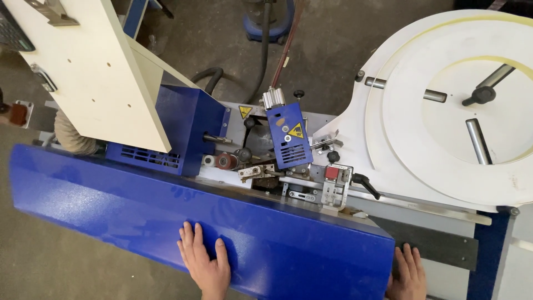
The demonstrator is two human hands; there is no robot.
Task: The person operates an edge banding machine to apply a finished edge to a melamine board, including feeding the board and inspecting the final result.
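Resting flat, open, L hand [204, 265] on blue cover [166, 211] at 6 o'clock; R hand [408, 273] at 5 o'clock, fingers spread on dark plate [438, 244], gripping nothing. Risk: cover prob. loose, could slip, pinch R fingers at end edge.

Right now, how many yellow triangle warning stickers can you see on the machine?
2. One yellow triangle sticker sits on the grey plate behind the blue housing; the other is on the small blue box in the middle. More may be hidden.

Yellow triangular warning sticker [295, 131] sat on small blue housing [287, 143], second yellow triangle sticker [245, 111] lay on grey plate behind it
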